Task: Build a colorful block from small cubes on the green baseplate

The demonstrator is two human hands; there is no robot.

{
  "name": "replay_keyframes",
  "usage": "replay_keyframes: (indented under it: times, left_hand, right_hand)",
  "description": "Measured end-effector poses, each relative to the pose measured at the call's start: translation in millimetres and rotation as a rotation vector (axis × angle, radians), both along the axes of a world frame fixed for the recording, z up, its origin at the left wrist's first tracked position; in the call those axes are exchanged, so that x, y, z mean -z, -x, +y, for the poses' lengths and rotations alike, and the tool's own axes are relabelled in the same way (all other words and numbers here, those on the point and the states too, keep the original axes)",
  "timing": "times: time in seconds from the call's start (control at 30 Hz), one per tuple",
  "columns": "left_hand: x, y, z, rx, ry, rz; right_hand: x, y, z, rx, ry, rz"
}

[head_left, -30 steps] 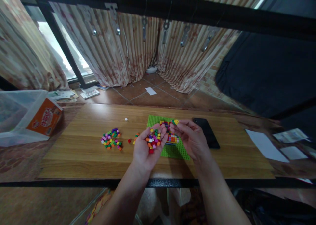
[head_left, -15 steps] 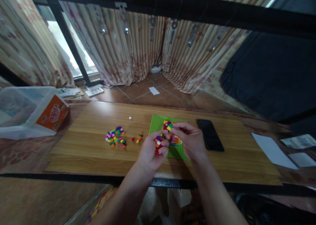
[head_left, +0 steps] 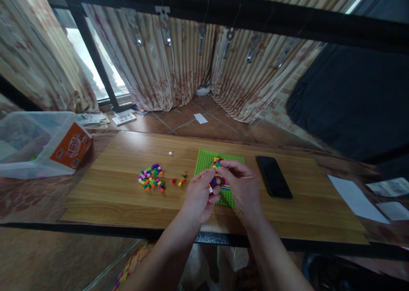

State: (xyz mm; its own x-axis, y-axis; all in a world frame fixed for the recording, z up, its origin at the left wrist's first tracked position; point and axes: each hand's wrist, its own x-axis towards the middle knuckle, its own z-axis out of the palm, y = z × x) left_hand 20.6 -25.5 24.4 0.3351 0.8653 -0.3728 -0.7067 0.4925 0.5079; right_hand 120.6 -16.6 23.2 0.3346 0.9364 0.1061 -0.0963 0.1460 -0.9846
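Both hands meet over a green studded baseplate (head_left: 204, 157) on the wooden table. My left hand (head_left: 198, 194) is curled around several small toy bricks (head_left: 211, 188), white and purple ones showing between its fingers. The fingertips of my right hand (head_left: 245, 183) pinch a small green and yellow brick piece (head_left: 217, 165), and the left fingertips touch it too. On the baseplate, rows of coloured bricks (head_left: 225, 185) are partly hidden behind the hands. Left of the hands lie a short orange and green brick strip (head_left: 182, 178) and a single red brick (head_left: 174, 181).
A pile of mixed bricks (head_left: 151, 177) lies on the left of the table (head_left: 105, 188), with a white brick (head_left: 170, 153) farther back. A black phone (head_left: 274, 177) lies right of the baseplate. A clear plastic bin (head_left: 38, 163) stands at the far left.
My right hand has moved slightly left, so the hands are now closer together at the green and yellow piece. The view has shifted a little; the loose bricks stay put.
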Motion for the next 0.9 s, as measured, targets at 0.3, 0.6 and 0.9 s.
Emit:
replay_keyframes:
  times: [0.3,0.6,0.9]
  left_hand:
    - [-2.6,-3,-3,-0.064,-0.054,0.116]
    - [0.2,-5,-6,-0.05,-0.066,0.14]
    - [-3.7,6,1,0.003,0.015,-0.022]
  right_hand:
    - [-2,-6,0,-0.062,0.112,-0.189]
    - [-7,-9,-4,-0.117,0.137,-0.34]
    - [-5,-64,6,0.147,0.088,-0.403]
